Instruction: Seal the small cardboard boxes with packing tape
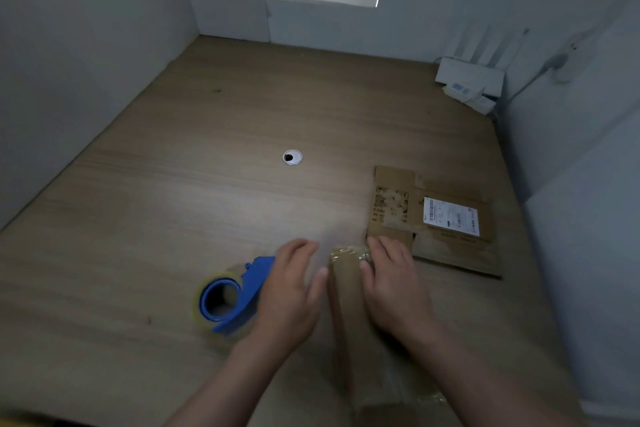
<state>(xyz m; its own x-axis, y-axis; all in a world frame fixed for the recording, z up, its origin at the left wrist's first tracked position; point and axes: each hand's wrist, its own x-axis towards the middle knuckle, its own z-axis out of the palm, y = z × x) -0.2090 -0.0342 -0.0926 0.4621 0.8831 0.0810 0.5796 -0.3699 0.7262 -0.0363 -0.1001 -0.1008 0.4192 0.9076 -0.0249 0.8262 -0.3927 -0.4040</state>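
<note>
A small brown cardboard box (348,305) covered in shiny tape lies lengthwise in front of me on the wooden desk (207,184). My right hand (394,288) presses flat on its right side, fingers straight, thumb on the taped top. Just left of the box, my left hand (294,291) hovers with relaxed fingers, and its thumb touches the box's left edge. A blue tape dispenser (230,295) with a roll of clear tape stands to the left, partly behind that hand. A flattened cardboard box (440,222) with a white shipping label lies beyond the right hand.
A round cable grommet (292,157) sits in the middle of the desk. A white router (471,80) with antennas stands in the far right corner, with a cable on the wall beside it. White partition walls enclose the desk on the left, back and right.
</note>
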